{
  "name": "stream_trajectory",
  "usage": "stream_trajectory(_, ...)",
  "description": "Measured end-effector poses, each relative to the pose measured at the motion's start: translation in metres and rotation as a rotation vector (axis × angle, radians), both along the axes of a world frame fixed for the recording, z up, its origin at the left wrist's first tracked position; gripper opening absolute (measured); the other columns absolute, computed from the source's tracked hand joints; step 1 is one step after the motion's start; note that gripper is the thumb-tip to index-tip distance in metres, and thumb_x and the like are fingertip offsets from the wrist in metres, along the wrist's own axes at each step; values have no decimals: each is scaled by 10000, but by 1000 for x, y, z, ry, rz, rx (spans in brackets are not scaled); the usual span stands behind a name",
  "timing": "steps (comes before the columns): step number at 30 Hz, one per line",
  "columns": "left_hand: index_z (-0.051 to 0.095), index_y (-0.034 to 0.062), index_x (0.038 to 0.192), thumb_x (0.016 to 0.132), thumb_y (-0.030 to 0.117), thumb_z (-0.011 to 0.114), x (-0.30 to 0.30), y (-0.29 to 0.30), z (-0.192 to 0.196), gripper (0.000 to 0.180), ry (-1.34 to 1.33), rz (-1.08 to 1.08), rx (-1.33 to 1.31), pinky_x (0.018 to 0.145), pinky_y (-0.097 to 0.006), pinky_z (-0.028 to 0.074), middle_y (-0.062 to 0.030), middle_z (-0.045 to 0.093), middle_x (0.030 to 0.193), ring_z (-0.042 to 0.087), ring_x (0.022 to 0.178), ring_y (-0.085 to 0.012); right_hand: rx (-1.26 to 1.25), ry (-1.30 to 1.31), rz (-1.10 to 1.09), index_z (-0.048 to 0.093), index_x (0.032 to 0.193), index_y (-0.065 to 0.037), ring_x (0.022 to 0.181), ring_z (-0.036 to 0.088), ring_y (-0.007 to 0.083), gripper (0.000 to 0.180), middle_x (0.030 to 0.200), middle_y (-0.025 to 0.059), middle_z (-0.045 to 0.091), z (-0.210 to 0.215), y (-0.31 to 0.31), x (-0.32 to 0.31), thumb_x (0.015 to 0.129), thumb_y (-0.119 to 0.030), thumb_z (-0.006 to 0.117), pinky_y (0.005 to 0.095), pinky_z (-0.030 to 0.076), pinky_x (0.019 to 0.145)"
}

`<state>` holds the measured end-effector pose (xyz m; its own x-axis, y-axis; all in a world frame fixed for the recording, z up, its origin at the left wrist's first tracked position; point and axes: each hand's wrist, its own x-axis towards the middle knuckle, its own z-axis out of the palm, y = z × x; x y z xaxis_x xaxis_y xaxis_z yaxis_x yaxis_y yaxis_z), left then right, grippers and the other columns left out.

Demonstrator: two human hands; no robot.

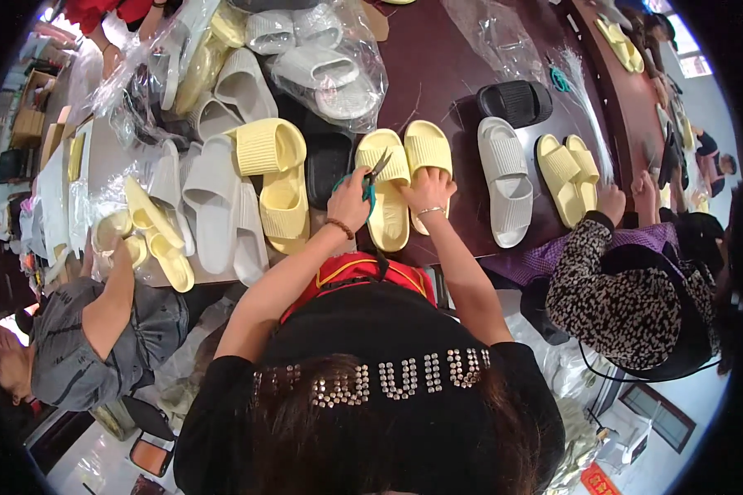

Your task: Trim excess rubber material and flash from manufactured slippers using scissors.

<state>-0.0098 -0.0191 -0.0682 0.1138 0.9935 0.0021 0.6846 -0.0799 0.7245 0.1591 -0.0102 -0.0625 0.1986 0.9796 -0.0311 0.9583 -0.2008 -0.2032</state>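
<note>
Slippers (389, 224), a yellow pair, lie side by side on the dark red desk (425, 66), just in front of the person, toes pointing away and straps uppermost. The left hand (351, 202) is closed around the teal handles of the scissors (378, 167), and their dark blades reach up and to the right over the strap of the left slipper. The right hand (427, 191) lies on the right slipper (427, 150), just below its strap, with the fingers somewhat spread; whether it grips or only presses cannot be told.

Just left of the pair is a black slipper (329, 169), then a yellow stack (271, 148) and several grey slippers (215, 202). Above these, a clear bag (330, 70) covers more grey footwear. To the right of the pair stands a lone grey slipper (507, 153), with another black slipper (516, 102) beyond it and a second yellow pair (565, 175) further right. White strands (587, 103) lie near the far edge, beside a teal object too small to make out.

A co-worker (99, 330) sits on the left, one arm reaching to yellow slippers; another, in a speckled sleeve (578, 272), sits on the right.
</note>
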Motion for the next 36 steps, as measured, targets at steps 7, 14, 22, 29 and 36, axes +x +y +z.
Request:
stream_trajectory(7, 436, 154, 1081, 731, 150, 523, -4, 10, 4, 362, 99, 46, -174, 666, -460, 432, -172, 568, 906, 548, 792, -373, -65, -20, 75, 637, 794, -51, 983, 440, 310, 526, 956, 151, 553, -4, -28, 13, 583, -531, 600, 478, 293, 835)
stream_trajectory(14, 442, 170, 1099, 724, 193, 565, 4, 0, -7, 394, 72, -24, -98, 655, -421, 444, -153, 586, 851, 556, 785, -356, 51, -7, -176, 635, 707, -27, 893, 491, 331, 499, 842, 166, 580, -45, -10, 9, 547, -500, 618, 458, 331, 815)
stream_trajectory(22, 422, 72, 1142, 713, 211, 637, -44, -1, 22, 499, -218, 27, -58, 654, -299, 447, -110, 569, 799, 572, 733, -207, 255, 1094, -527, 593, 703, 23, 566, 543, 211, 235, 704, 96, 603, -34, 4, 21, 700, -205, 538, 276, 414, 539)
stream_trajectory(29, 417, 15, 1128, 784, 227, 569, -33, -20, 51, 432, -534, -20, -103, 629, -236, 438, -64, 563, 780, 532, 704, -110, 481, 1286, -447, 571, 868, 53, 667, 538, 190, 191, 767, 91, 599, 15, -8, 22, 758, -87, 498, 269, 426, 632)
stream_trajectory(36, 400, 20, 1155, 821, 223, 486, -28, -47, 143, 400, -907, -296, -474, 651, -240, 453, -75, 569, 804, 553, 716, -128, 719, 805, -100, 582, 920, 45, 751, 519, 260, 254, 837, 133, 600, 23, -32, 9, 732, -119, 535, 325, 361, 747)
